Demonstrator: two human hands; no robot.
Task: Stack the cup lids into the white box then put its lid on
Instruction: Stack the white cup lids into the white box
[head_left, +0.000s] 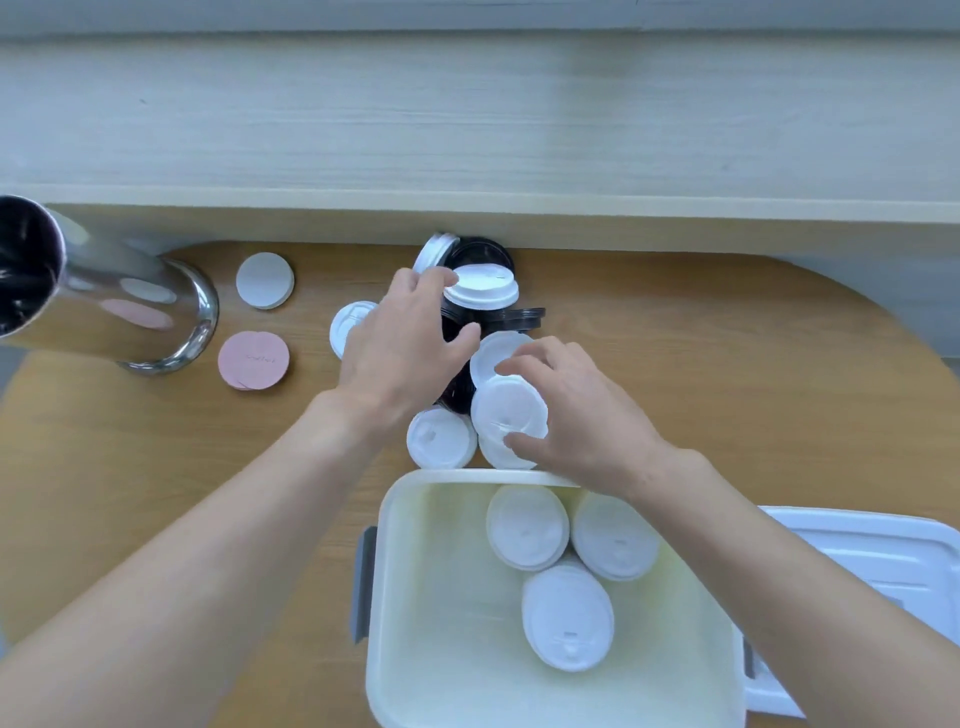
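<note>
Three white cup lids already lie in the white box (415, 597) at the bottom centre of the frame, two side by side toward its far wall and one nearer, all flat on its floor. The box lid (883, 561) waits on the worktop (727, 364) at lower right, just beside the box and partly under the person's right forearm. Directly above the box's far rim sits the right hand (582, 415), its fingers (519, 358) and thumb curled round a short stack of white lids (506, 410); that stack is tilted and lies just left of the palm, so I would judge the drop into the box to be a short pull straight toward the bottom of the frame. Beside it, a single white lid (440, 439) rests on the worktop between the two wrists. The left hand (400, 343) reaches further up, fingers spread wide over a pile of black lids (480, 254), fingertips touching another white lid (480, 291) perched on that pile; it looks not yet gripped. One more white lid (345, 325) peeks out left of that hand. At upper left stand two coasters and a steel cup, well apart from the work.
</note>
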